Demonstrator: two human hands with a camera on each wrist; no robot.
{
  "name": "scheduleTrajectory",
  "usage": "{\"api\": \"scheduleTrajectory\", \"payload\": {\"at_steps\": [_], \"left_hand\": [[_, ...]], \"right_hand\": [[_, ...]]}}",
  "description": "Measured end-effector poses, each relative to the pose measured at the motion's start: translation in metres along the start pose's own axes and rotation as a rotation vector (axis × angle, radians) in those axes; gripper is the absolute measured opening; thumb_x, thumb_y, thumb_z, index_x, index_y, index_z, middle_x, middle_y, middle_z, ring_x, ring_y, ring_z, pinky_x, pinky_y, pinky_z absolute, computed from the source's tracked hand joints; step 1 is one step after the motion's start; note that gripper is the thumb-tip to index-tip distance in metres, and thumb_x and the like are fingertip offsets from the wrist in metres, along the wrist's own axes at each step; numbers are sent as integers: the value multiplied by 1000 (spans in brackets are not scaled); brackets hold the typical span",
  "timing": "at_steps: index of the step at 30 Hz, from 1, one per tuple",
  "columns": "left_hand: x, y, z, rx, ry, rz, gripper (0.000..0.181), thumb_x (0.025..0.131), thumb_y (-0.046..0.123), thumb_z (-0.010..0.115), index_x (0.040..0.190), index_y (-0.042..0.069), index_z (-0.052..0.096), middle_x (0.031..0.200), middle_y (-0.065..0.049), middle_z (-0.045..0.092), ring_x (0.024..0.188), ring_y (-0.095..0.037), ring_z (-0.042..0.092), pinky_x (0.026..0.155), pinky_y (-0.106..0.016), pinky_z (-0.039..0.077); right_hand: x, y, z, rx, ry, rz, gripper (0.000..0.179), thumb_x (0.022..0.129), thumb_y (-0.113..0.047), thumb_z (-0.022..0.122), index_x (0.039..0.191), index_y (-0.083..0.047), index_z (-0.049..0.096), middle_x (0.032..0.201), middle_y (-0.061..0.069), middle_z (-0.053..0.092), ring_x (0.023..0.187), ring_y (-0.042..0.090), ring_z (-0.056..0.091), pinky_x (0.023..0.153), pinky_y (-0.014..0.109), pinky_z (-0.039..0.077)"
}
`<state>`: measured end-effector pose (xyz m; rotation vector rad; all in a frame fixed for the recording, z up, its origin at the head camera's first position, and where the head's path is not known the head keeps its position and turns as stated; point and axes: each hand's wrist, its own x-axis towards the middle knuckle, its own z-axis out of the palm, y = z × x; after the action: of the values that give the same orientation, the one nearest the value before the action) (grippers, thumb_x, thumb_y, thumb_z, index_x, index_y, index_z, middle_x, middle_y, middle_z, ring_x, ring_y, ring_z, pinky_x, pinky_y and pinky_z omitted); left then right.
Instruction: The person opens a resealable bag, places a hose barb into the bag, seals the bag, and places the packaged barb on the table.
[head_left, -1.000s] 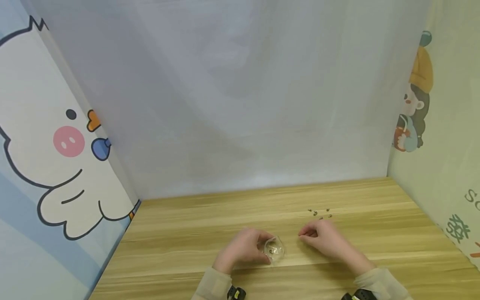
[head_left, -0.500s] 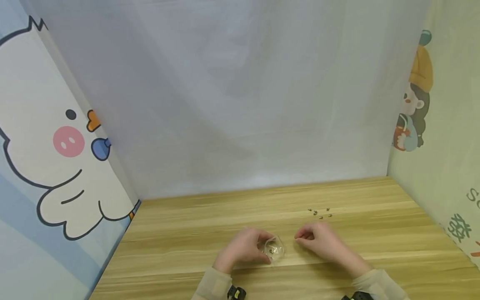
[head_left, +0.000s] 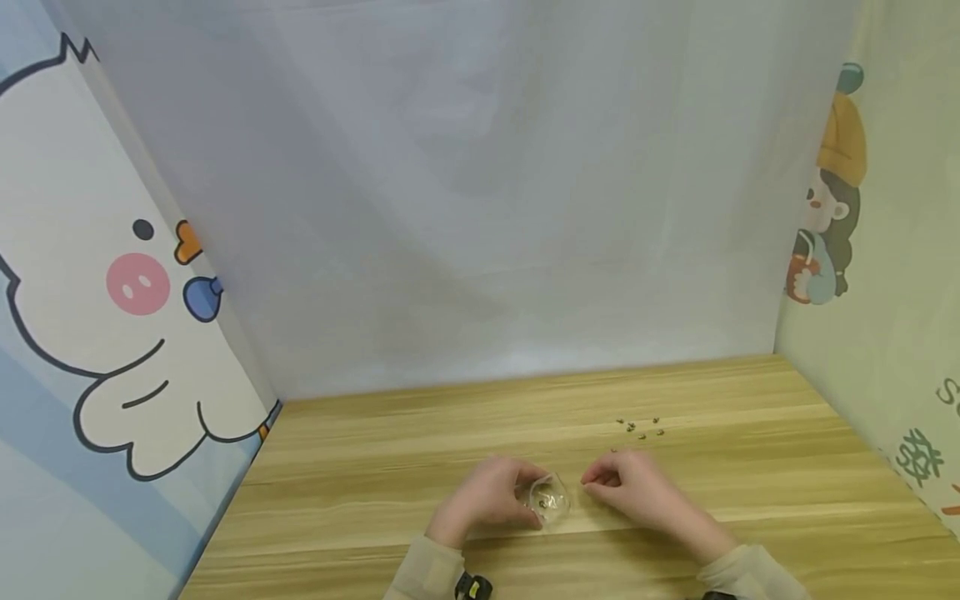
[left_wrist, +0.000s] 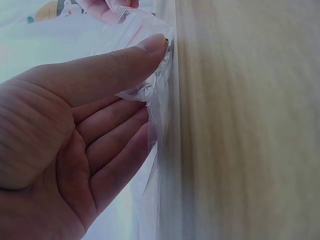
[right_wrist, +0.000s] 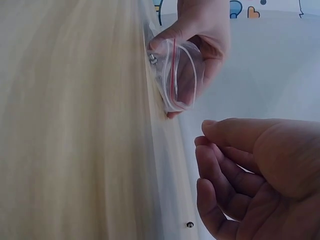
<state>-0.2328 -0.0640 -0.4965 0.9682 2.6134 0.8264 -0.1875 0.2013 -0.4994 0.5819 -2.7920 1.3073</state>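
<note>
Where the wood-grain table point(head_left: 375, 471) gives support, the left hand point(head_left: 495, 494) faces the right hand point(head_left: 636, 485), whose fingertips nearly meet; whether they hold anything I cannot tell. The left curls round a clear zip-lock bag point(right_wrist: 181, 80), seemingly keeping its mouth gaping, while small screw-like fasteners point(head_left: 631, 427) lie beyond the right, apparently spaced for easy pinching.

A dark letter S point(head_left: 948, 392) stands on the pale green wall panel point(head_left: 862, 342) at the right of the head view, followed by a second letter point(head_left: 957, 409) cut off by the frame's edge. Below them, a dark green sign point(head_left: 918, 455) of crossed strokes appears to be a written character, though blur leaves it unreadable. A black wrist device point(head_left: 483, 587) carries a yellow mark point(head_left: 474, 589) too small to read.
</note>
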Motion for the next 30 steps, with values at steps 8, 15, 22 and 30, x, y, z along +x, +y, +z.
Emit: {"api": "scheduleTrajectory", "payload": {"at_steps": [8,15,22,30], "left_hand": [[-1,2,-1,-14,-3,4,62,71,14,98,129,15,78,117,11,77,87,-2,59,85,-24,50],[-2,5,-2,-35,-7,-11,62,70,14,99,129,15,78,117,10,77,87,-3,59,85,-25,50],[0,0,-2,-20,-10,-16,61,73,17,98,130,15,77,122,10,76,90,-1,59,88,-25,50],[0,-1,-3,-16,-23,7,58,73,15,98,128,15,78,117,13,76,84,-3,58,81,-23,49]], "right_hand": [[-1,-9,9,24,-16,-1,6,93,-15,82,97,-12,80,87,-10,73,79,5,66,74,25,58],[1,-15,16,49,-26,-37,5,93,-12,82,97,-10,81,87,-10,74,78,4,66,72,25,58],[7,-18,25,51,-31,-55,5,94,-12,82,98,-9,81,88,-9,76,78,4,67,72,25,58],[11,-19,33,62,-42,-70,6,93,-12,82,97,-8,81,89,-9,76,79,4,68,73,25,59]]}}
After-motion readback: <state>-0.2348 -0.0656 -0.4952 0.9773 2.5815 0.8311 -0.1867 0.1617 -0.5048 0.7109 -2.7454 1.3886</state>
